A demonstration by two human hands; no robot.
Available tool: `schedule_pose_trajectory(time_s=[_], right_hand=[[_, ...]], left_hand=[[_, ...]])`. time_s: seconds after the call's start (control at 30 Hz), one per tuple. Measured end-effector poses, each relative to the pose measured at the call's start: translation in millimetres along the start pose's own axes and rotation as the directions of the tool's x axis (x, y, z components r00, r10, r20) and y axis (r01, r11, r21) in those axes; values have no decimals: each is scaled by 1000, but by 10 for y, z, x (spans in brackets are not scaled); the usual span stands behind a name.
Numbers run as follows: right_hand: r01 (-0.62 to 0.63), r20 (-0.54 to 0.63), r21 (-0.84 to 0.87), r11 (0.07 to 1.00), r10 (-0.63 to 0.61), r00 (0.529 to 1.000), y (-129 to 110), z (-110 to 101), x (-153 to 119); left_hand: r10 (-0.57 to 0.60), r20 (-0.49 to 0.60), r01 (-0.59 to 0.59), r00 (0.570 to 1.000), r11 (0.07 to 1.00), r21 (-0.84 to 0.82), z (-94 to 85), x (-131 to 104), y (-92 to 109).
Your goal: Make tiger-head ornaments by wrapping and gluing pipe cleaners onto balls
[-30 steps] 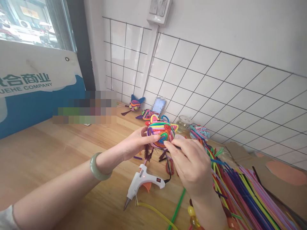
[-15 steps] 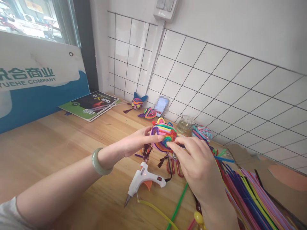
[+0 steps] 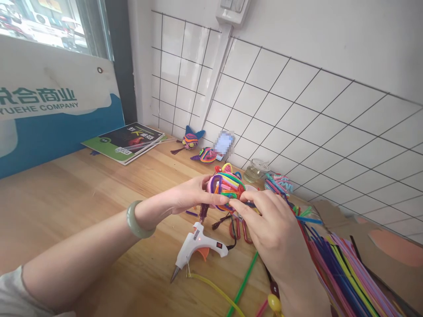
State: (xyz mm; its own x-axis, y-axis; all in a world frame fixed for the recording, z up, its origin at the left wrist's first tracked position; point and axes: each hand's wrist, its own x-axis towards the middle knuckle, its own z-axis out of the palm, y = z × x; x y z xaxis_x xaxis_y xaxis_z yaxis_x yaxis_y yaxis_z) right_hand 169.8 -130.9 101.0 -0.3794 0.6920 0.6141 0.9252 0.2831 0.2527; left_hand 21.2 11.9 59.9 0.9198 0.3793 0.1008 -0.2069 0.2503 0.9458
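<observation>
Both hands hold a round, multicoloured pipe-cleaner ornament [image 3: 228, 182] above the table. My left hand [image 3: 191, 193] grips its left side, thumb along the lower front. On its right side, my right hand [image 3: 267, 220] pinches with thumb and forefinger at the edge; anything between those fingertips is too small to make out. Dark tassels [image 3: 204, 212] hang below the ornament. Beneath it a white glue gun [image 3: 198, 244] with an orange trigger lies on the wooden table [image 3: 109, 251], its small light lit. Red-handled scissors [image 3: 235, 229] lie partly hidden behind my right hand.
Two finished-looking ornaments [image 3: 191, 140] and a phone [image 3: 224, 144] stand by the wire grid [image 3: 264, 92]. A glass jar [image 3: 256, 171] is behind my right hand. Bundled pipe cleaners [image 3: 350, 268] and cardboard [image 3: 393, 246] lie at right. A book [image 3: 125, 143] lies at back left.
The ornament has turned a little in my hands, its spiral patch tipping downward. My left thumb has slid lower and right across its front. The view has shifted slightly.
</observation>
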Motion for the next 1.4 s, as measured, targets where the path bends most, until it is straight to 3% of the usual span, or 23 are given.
schedule_pose_trajectory(time_s=[0.33,0.47,0.67,0.97,1.4], right_hand=[[-15,-46,113,993,20,999,22,16,-42],[-5,-68,106,994,13,998,27,11,-36],[-1,-98,59,998,7,995,14,13,-17],[9,-22,9,1000,-9,1000,-13,36,-1],[50,-99,-3,999,-50,994,13,40,-3]], left_hand=[[69,-40,-61,997,985,162,-29,5,24],[43,-47,-33,998,981,189,-31,-1,50],[62,-63,-51,996,986,160,-13,-1,80],[25,-36,-19,999,986,164,-57,7,22],[-58,26,55,998,992,116,-46,-49,84]])
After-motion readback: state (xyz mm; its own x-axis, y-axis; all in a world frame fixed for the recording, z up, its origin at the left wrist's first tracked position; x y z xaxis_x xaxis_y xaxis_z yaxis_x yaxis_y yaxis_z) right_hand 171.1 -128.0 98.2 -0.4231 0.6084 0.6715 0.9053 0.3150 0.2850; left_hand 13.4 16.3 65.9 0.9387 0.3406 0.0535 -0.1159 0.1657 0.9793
